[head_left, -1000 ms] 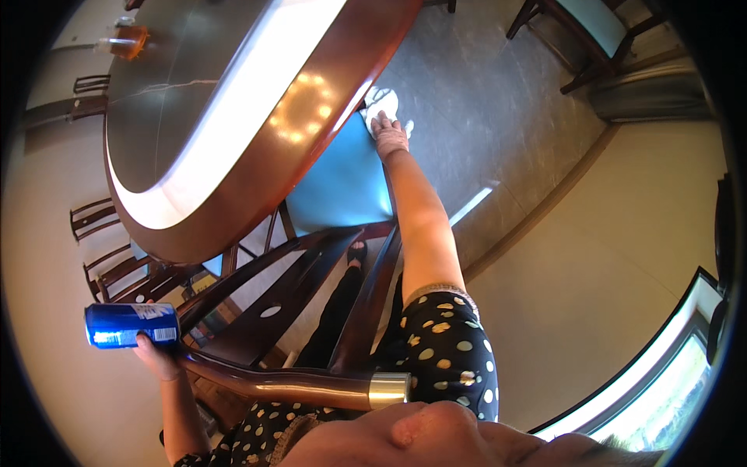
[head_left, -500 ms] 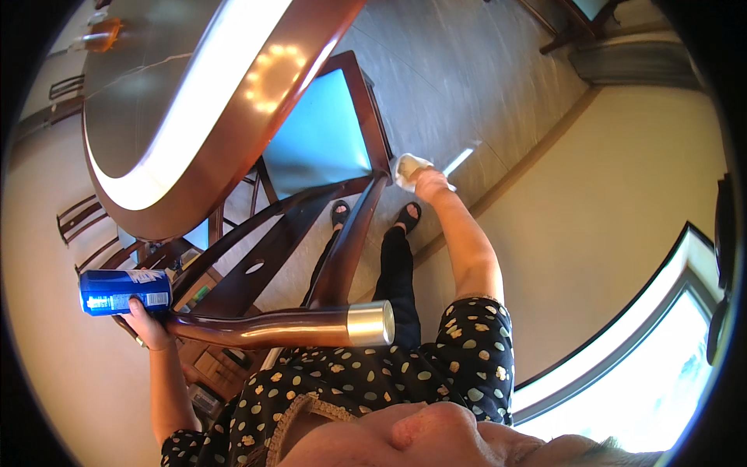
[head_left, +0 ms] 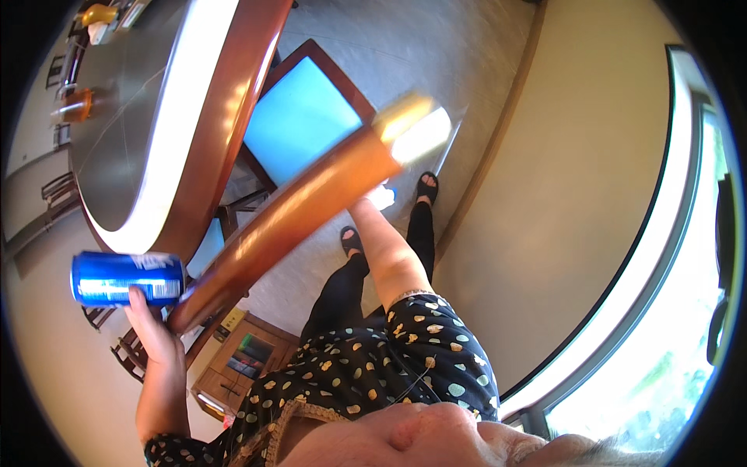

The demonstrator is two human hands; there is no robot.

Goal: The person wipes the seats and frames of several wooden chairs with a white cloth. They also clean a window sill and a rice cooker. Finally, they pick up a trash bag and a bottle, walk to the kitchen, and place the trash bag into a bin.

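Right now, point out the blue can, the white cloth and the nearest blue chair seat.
Blue can (head_left: 117, 279): head view, middle of its side.
White cloth (head_left: 381, 197): head view, its visible part.
Nearest blue chair seat (head_left: 302, 118): head view, middle of its cushion.

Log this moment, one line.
left hand: holding blue cylindrical metal can; right hand: mostly hidden behind brown wooden chair rail, near white cloth; scene: square blue seat

Blue can (head_left: 109, 279): white lettering (head_left: 156, 261) along upper edge, barcode panel (head_left: 166, 289) below; words too unclear to read.
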